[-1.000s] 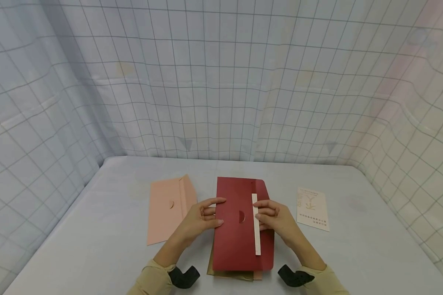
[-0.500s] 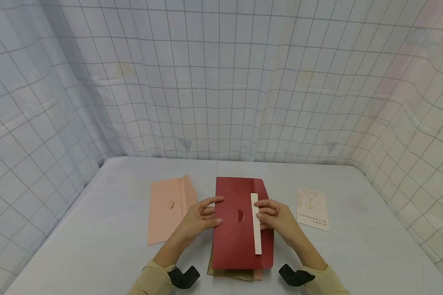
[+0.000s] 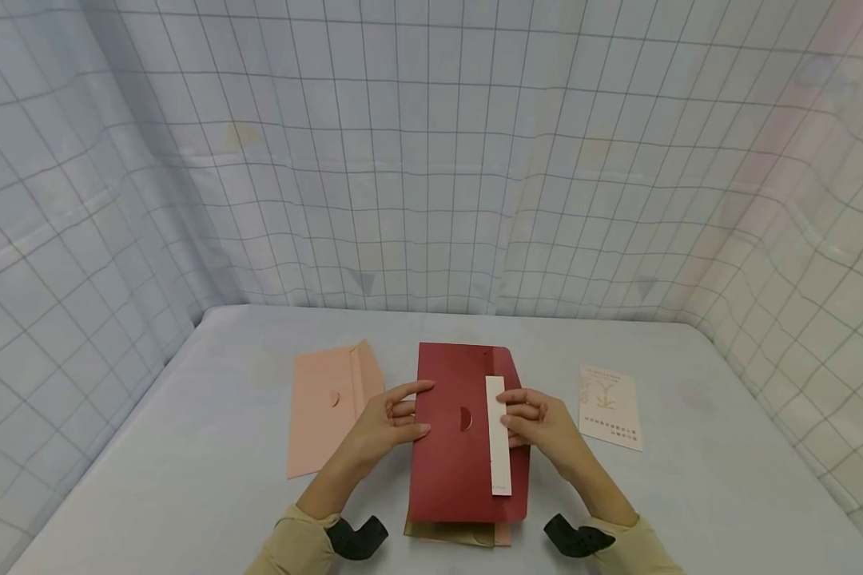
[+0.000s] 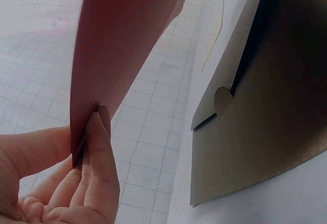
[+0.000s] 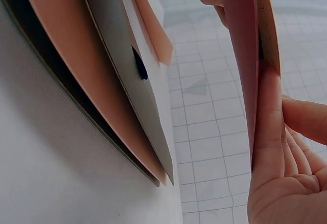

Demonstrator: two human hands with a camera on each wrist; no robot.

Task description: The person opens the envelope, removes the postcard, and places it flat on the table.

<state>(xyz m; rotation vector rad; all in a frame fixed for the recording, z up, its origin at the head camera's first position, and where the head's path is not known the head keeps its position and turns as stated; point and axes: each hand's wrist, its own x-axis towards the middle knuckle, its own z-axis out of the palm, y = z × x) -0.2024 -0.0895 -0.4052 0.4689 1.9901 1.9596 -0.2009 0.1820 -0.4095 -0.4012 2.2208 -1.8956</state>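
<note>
Over the middle of the table, my left hand [image 3: 379, 430] pinches the left edge of a red envelope [image 3: 446, 475] between thumb and fingers. A white card [image 3: 499, 463] shows as a narrow upright strip at the envelope's pocket edge, the rest of it hidden inside. My right hand [image 3: 546, 427] pinches that card by its right side, with fingers between it and the red flap in the right wrist view. The envelope is held up above a stack with a gold envelope [image 4: 255, 132] on top and a peach envelope [image 5: 82, 70] below it.
Another peach envelope [image 3: 320, 415] lies flap-open at the left. To the right lies a cream card [image 3: 610, 407] with gold print. White grid-patterned cloth [image 3: 446, 160] hangs behind and at both sides of the white table [image 3: 187, 447].
The red envelope has shifted slightly left and up with my left hand. A wider strip of the white card shows at the pocket edge. My right hand has barely moved.
</note>
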